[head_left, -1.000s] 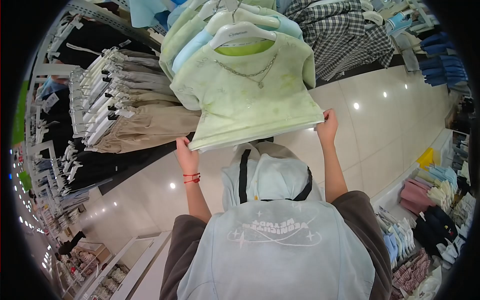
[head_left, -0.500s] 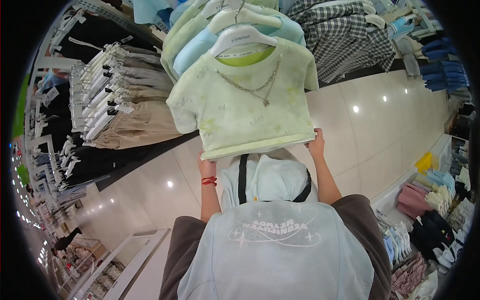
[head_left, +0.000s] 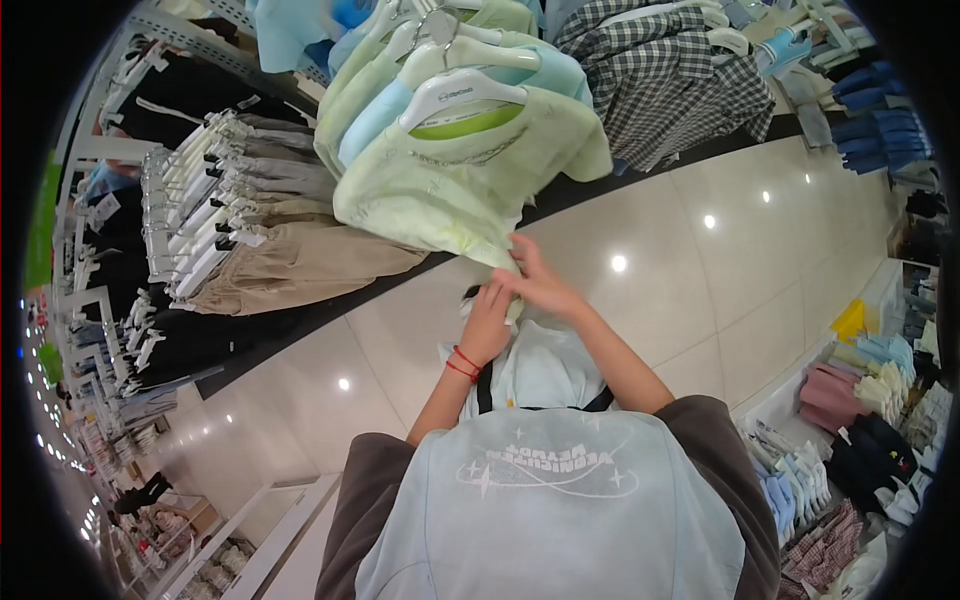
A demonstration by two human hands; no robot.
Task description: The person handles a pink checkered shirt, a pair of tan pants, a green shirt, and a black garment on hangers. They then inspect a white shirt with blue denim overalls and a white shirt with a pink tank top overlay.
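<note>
A pale green T-shirt [head_left: 450, 190] hangs from a white hanger [head_left: 460, 92] at the front of a rack. Its lower hem is pulled together into a bunched, twisted end in front of my body. My left hand [head_left: 487, 325], with a red cord bracelet on the wrist, is closed around this bunched hem. From the right, my right hand [head_left: 543, 283] meets it, its fingers bent onto the same cloth and touching the left fingers. A chain necklace [head_left: 475, 158] lies along the shirt's neckline, partly lost in the folds.
Behind the T-shirt hang more light green and blue shirts [head_left: 375, 115]. Checked shirts [head_left: 665, 85] hang at the upper right. Beige and grey trousers [head_left: 290, 262] on hangers fill the left rack. Folded clothes [head_left: 830, 392] lie on shelves at the right. Shiny floor tiles [head_left: 680, 270] lie between.
My hands have come together from the hem's two corners to its middle. The shirt, spread flat before, is now gathered and creased, its front folded and tilted.
</note>
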